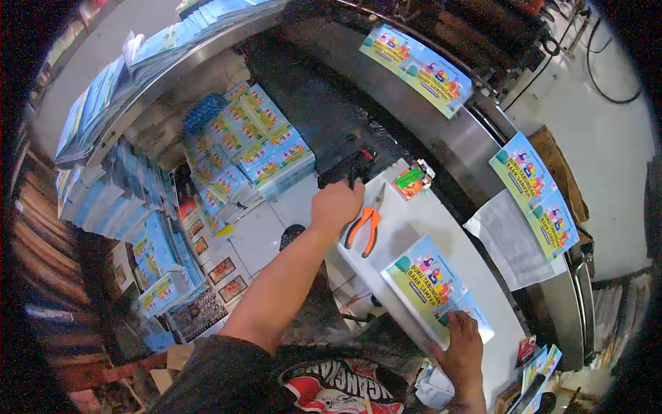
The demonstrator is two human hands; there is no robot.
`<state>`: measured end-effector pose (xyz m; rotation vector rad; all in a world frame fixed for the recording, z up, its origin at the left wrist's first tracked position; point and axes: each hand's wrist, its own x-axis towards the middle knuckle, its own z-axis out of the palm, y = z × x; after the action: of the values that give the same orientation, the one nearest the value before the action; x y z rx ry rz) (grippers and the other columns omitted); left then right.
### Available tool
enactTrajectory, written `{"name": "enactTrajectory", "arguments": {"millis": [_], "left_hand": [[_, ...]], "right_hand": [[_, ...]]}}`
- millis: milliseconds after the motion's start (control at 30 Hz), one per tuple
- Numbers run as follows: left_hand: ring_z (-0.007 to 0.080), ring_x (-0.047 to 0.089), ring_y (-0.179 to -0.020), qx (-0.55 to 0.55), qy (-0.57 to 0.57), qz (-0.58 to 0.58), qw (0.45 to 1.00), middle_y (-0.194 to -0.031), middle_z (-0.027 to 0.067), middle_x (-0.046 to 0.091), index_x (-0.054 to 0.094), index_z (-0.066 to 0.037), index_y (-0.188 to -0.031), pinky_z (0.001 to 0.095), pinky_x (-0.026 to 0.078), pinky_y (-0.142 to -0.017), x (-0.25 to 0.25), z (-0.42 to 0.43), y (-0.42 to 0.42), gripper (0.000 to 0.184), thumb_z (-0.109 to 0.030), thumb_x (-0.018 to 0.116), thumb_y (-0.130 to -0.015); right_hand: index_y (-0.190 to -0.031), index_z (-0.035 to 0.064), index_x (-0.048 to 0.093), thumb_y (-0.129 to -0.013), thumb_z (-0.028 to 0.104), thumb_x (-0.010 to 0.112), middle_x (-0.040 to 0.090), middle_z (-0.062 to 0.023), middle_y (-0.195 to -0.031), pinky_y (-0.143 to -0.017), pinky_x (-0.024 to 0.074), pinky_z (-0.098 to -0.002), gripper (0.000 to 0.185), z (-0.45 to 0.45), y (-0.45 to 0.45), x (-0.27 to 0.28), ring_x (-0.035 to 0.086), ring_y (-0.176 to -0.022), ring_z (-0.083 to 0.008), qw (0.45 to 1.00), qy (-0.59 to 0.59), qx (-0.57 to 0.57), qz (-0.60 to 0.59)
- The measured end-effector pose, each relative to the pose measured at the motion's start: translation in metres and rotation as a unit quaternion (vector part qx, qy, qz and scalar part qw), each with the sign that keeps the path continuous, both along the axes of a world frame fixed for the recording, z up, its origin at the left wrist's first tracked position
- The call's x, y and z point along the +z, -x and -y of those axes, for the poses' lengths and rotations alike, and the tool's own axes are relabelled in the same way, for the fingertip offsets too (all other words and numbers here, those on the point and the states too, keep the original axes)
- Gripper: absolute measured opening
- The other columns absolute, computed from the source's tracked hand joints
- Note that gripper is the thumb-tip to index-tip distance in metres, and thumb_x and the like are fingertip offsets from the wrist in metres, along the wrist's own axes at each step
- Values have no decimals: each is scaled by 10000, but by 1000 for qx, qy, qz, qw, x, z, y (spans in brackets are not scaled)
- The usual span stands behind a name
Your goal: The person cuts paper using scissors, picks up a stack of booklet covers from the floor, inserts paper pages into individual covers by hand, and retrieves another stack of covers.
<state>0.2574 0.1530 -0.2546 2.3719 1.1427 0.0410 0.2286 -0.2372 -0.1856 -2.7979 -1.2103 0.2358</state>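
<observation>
My left hand [338,207] is closed at the corner of the white table [407,241], against a dark object [348,169]; what its fingers hold is unclear. Just right of it lie orange-handled pliers [365,228]. My right hand [463,345] grips the lower end of a blue and yellow booklet [431,283], which lies at the table's near edge with thumb and fingers on its cover. Beyond the pliers sits a small green and red box [412,181].
Booklet stacks [276,155] stand on the floor at the left, and more [103,103] fill a metal ledge. Printed covers [417,69] lie along a curved metal rail on the right, near a white cloth [514,241]. Crumpled paper [433,386] is beside my right wrist.
</observation>
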Motion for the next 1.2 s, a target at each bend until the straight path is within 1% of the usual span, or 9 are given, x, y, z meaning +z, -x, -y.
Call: {"name": "enactTrajectory", "arguments": {"millis": [167, 333, 533, 633, 800, 967, 1000, 1100, 1200], "left_hand": [[430, 656, -982, -5, 34, 15, 999, -1033, 264, 681, 687, -11, -1025, 526, 508, -893, -3, -3, 1, 591, -500, 360, -968], [429, 651, -1002, 1, 38, 5, 999, -1070, 260, 676, 685, -13, -1048, 520, 506, -904, 2, -1, 2, 589, -495, 356, -969], [403, 688, -907, 1, -6, 31, 999, -946, 255, 700, 706, 8, -957, 497, 541, -820, -1, 0, 1, 569, -453, 372, -958], [408, 688, -901, 4, 5, 22, 1000, -941, 257, 700, 709, 10, -953, 497, 541, -824, 6, -1, 2, 568, -451, 378, -956], [414, 688, -894, 7, 9, 29, 1000, -934, 256, 701, 713, 8, -954, 495, 541, -827, -3, -1, 0, 568, -453, 382, -955], [410, 689, -893, 6, 2, 34, 999, -937, 247, 704, 706, -2, -984, 497, 543, -819, -1, 1, 2, 560, -455, 379, -956], [410, 689, -893, 4, 2, 36, 999, -937, 247, 704, 706, -2, -984, 497, 543, -819, -2, 1, 1, 560, -455, 379, -956], [442, 649, -1006, 9, 44, 18, 999, -1064, 263, 678, 695, -35, -1070, 524, 495, -924, -4, -5, 0, 584, -509, 374, -956], [445, 642, -1023, 13, 63, 6, 998, -1078, 270, 672, 693, -36, -1083, 522, 491, -933, 4, 0, 1, 588, -514, 378, -952]], "right_hand": [[-1206, 18, 565, -596, 306, 880, 558, -155, -1250, -919, 486, -451, 745, 7, 1, -10, 544, -1123, -365, 999, -24, -6, 25], [-1242, 27, 561, -582, 316, 890, 549, -168, -1279, -994, 456, -445, 792, 7, -14, 3, 520, -1181, -373, 974, -57, -132, -175], [-1330, 7, 521, -731, 377, 790, 436, -213, -1458, -1105, 332, -510, 754, 0, 12, -12, 389, -1334, -428, 999, 4, -31, 11], [-1329, -2, 516, -780, 382, 737, 404, -206, -1496, -1105, 330, -515, 705, 4, 26, -17, 380, -1357, -417, 1000, 15, -19, -14], [-1289, 6, 548, -725, 303, 794, 475, -177, -1448, -1061, 388, -508, 683, 6, 29, -27, 463, -1290, -409, 998, -15, -13, 67], [-1139, 28, 657, -629, 231, 863, 632, -139, -1269, -962, 488, -427, 586, 13, 2, -7, 598, -1132, -339, 992, -46, -83, -86], [-1083, 20, 686, -701, 202, 820, 699, -155, -1101, -871, 525, -386, 444, 10, -4, 4, 668, -976, -320, 984, -98, -105, -104], [-1090, 10, 686, -791, 151, 742, 710, -192, -988, -807, 531, -387, 335, 29, -39, 36, 689, -848, -327, 976, -9, -116, -184], [-1088, -1, 673, -893, 109, 619, 689, -213, -890, -734, 523, -394, 231, 49, -84, 78, 681, -782, -310, 982, -123, -126, 72]]}}
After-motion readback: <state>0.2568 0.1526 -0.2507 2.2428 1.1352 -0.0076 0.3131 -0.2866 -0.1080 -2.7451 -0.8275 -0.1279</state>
